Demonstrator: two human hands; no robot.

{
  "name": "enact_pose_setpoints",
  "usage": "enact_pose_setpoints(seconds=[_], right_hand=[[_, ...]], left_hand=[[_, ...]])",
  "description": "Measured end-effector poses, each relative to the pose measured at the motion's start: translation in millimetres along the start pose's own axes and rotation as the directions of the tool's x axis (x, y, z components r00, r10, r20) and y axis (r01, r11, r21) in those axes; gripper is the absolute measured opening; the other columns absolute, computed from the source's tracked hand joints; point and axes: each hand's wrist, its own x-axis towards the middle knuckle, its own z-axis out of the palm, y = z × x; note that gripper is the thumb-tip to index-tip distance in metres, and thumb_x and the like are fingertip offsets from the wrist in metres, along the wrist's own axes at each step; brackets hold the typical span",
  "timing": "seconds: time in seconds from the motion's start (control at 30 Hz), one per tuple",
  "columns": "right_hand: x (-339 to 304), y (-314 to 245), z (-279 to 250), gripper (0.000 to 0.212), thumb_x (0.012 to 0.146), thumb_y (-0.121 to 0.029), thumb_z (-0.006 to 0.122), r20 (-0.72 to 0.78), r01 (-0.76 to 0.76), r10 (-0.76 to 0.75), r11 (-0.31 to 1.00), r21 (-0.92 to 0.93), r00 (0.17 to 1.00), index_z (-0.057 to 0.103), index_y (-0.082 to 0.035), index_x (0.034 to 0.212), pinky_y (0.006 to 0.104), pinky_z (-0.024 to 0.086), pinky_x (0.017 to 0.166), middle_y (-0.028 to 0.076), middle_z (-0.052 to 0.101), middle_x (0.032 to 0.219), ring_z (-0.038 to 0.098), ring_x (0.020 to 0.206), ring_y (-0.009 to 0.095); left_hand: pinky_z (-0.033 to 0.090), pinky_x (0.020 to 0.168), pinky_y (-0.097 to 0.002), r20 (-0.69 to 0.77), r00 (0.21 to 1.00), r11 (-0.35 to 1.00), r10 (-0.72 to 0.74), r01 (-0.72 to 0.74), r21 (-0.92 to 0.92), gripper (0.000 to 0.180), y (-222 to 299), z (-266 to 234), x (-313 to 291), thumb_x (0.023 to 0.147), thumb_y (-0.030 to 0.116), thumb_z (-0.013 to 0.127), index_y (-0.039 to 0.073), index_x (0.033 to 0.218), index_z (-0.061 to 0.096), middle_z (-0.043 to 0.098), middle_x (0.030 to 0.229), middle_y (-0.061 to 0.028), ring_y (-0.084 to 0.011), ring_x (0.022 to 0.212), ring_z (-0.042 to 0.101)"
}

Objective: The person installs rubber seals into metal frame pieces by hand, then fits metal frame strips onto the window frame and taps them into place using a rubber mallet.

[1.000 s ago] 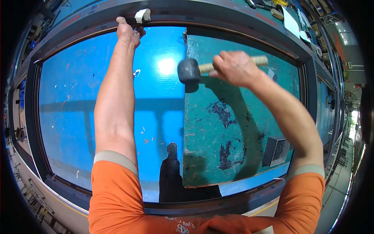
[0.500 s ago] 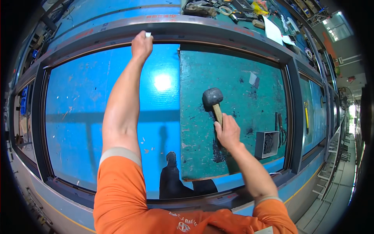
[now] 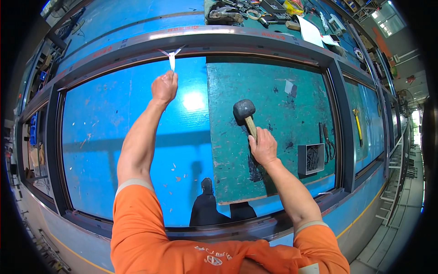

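Clenching a white strip (image 3: 172, 61) in the left grip (image 3: 165, 86) by the far frame rail (image 3: 251, 42); grasping a black mallet (image 3: 245, 111) by its handle in the right grip (image 3: 263, 146), low over the green board (image 3: 292, 116), seemingly to ease its weight

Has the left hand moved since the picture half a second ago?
Yes. The left hand has moved toward the picture's lower edge, away from the dark frame's far bar.

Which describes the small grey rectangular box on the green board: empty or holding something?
Holding something: dark, thin pieces lie inside the grey box, visible through its open face. How full, I cannot tell.
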Motion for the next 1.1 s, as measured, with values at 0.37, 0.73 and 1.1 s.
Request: enact_pose_setpoints(seconds=[0.37, 0.73, 1.1], right_hand=[[2.2, -0.6, -1.7, 0.030, 0.088, -0.025, 0.069, -0.008, 0.006, -0.006, 1.000, 0.022, 1.000, 0.058, -0.006, 0.109, 0.0447, 0.051, 0.067, 0.013, 0.060, 0.087, 0.060, 0.076, 0.034], [2.0, 3.3, -3.0, 0.027, 0.086, -0.033, 0.069, -0.033, -0.125, 0.130, 0.983, 0.132, 0.991, 0.063, -0.009, 0.097, 0.0473, 0.050, 0.071, 0.013, 0.065, 0.092, 0.062, 0.083, 0.037], [-92.2, 162.2, -163.9, 0.037, 0.089, -0.030, 0.059, 0.216, -0.512, 0.504, 0.859, -0.024, 0.836, 0.067, -0.006, 0.117, 0.0515, 0.053, 0.079, 0.019, 0.068, 0.111, 0.066, 0.094, 0.041]], left_hand=[[0.055, 0.065, -0.0487, 0.029, 0.992, 0.990, 0.125, -0.126, 0.057, 0.025, 3.4, 31.3, -30.9, 0.100, 0.028, 0.053, 0.007, 0.097, 0.066, 0.072, 0.084, -0.0154, -0.0398, 0.072, 0.068], [0.052, 0.081, -0.0433, 0.108, 0.974, 0.944, 0.197, -0.159, -0.290, 0.035, 33.6, -47.3, -205.6, 0.095, 0.024, 0.064, 0.004, 0.122, 0.063, 0.066, 0.108, -0.0146, -0.0337, 0.093, 0.063], [0.051, 0.089, -0.0438, 0.129, 0.992, 0.995, 0.009, -0.023, 0.102, 0.030, -59.6, -211.6, -438.4, 0.091, 0.021, 0.068, 0.005, 0.116, 0.065, 0.065, 0.114, -0.0151, -0.0369, 0.102, 0.060]])
